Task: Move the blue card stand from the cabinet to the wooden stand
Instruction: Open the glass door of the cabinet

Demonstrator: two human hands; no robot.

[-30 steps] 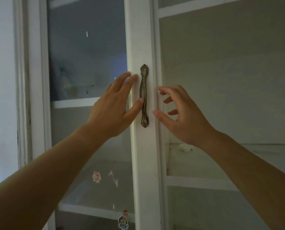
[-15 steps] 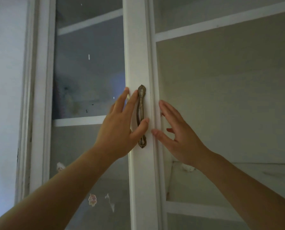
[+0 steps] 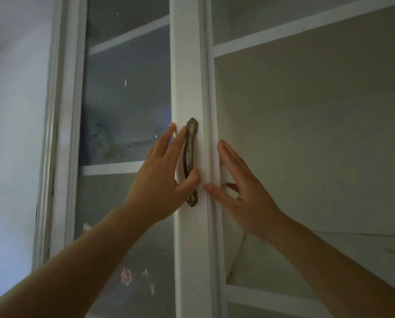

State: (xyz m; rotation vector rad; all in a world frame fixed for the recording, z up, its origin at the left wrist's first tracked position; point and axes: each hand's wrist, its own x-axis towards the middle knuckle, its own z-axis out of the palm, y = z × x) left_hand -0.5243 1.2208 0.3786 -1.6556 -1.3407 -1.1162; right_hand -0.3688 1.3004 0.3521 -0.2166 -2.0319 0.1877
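Since the cabinet door (image 3: 189, 65) must open first, L hand (image 3: 162, 180) straddles handle (image 3: 190, 143), fingers straight; R hand (image 3: 244, 191) flat beside edge.

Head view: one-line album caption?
Left hand at the brass handle, right hand at the cabinet door edge.

I see both arms bare, left forearm (image 3: 77, 267), right forearm (image 3: 341, 267), skin uncovered up to left hand (image 3: 159, 180) and right hand (image 3: 244, 196), slender fingers (image 3: 229, 157), short plain nails (image 3: 209, 187)

handle (image 3: 191, 138) mid hidden, stickers (image 3: 125, 275) blurry, cabinet (image 3: 187, 65) top/btm cropped
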